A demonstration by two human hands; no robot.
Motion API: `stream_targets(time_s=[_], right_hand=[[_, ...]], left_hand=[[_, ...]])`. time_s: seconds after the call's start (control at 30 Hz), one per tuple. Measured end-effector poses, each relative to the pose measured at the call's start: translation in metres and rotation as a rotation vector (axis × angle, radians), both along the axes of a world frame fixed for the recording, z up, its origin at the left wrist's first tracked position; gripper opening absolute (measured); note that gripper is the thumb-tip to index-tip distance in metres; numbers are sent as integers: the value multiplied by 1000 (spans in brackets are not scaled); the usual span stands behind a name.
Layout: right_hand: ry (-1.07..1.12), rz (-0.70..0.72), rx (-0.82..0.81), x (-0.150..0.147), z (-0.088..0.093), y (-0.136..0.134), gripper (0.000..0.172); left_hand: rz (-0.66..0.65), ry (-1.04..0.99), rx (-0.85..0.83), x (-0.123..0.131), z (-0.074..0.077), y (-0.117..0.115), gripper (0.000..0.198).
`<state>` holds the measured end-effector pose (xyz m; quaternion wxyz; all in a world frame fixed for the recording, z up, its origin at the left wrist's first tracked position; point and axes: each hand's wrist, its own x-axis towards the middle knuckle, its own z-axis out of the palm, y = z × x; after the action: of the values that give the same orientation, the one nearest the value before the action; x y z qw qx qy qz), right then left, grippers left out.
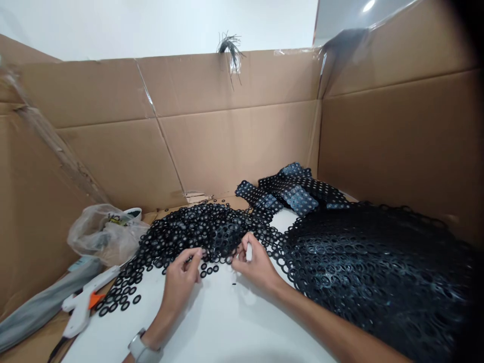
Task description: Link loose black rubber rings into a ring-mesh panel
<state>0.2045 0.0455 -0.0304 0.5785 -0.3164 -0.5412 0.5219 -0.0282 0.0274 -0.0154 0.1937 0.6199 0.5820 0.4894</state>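
Note:
My left hand point(181, 277), with a watch point(140, 347) on its wrist, is closed in a pinch at the front edge of a heap of small black rings point(189, 227). Whatever lies between its fingertips is too small to make out. To its right, my right hand point(260, 264) is closed too, its fingers curled near the rings. A small white piece point(248, 251) shows at those fingers; whether it is held or worn I cannot tell. Between the two hands, a few loose rings point(209, 270) lie on the white board point(212, 322).
On the right spreads a large sheet of linked black rings point(378, 267). Behind the heap lie folded dotted black pieces point(295, 189). A white glue gun point(81, 307) and a clear plastic bag point(102, 234) are at left. Cardboard walls point(234, 141) enclose the space; dark strands point(230, 46) hang over the back.

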Motion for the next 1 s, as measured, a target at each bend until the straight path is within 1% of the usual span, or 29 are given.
stream_targets(time_s=[0.07, 0.13, 0.23, 0.33, 0.47, 0.53, 0.6, 0.63, 0.7, 0.83, 0.93, 1.0], right_hand=[[-18, -87, 10, 4, -5, 8, 32], [-47, -174, 11, 9, -10, 16, 29], [-115, -267, 16, 15, -17, 27, 24], [-223, -303, 40, 22, -16, 34, 22], [-410, -341, 104, 33, -3, 45, 31], [-498, -362, 111, 38, 6, 54, 30], [-578, -379, 92, 45, 15, 64, 24], [-614, -391, 80, 48, 19, 69, 24], [-681, -420, 47, 55, 24, 75, 33], [-772, -481, -4, 71, 35, 81, 37], [-825, -530, -5, 92, 45, 83, 38], [-866, -573, -8, 115, 54, 81, 38]], left_hand=[[82, 15, 26, -18, 2, 9, 60], [133, 51, 37, -35, 4, 17, 62], [128, 147, 25, -51, 3, 26, 56], [87, 242, 19, -53, -3, 29, 49], [28, 307, 31, -49, -8, 31, 44], [7, 322, 43, -48, -8, 32, 44], [1, 332, 58, -50, -7, 33, 44], [1, 337, 64, -51, -6, 34, 45], [1, 345, 74, -53, -3, 35, 45], [-25, 360, 82, -55, 0, 39, 45], [-28, 365, 94, -57, 0, 44, 43], [-23, 364, 98, -60, -2, 47, 42]])
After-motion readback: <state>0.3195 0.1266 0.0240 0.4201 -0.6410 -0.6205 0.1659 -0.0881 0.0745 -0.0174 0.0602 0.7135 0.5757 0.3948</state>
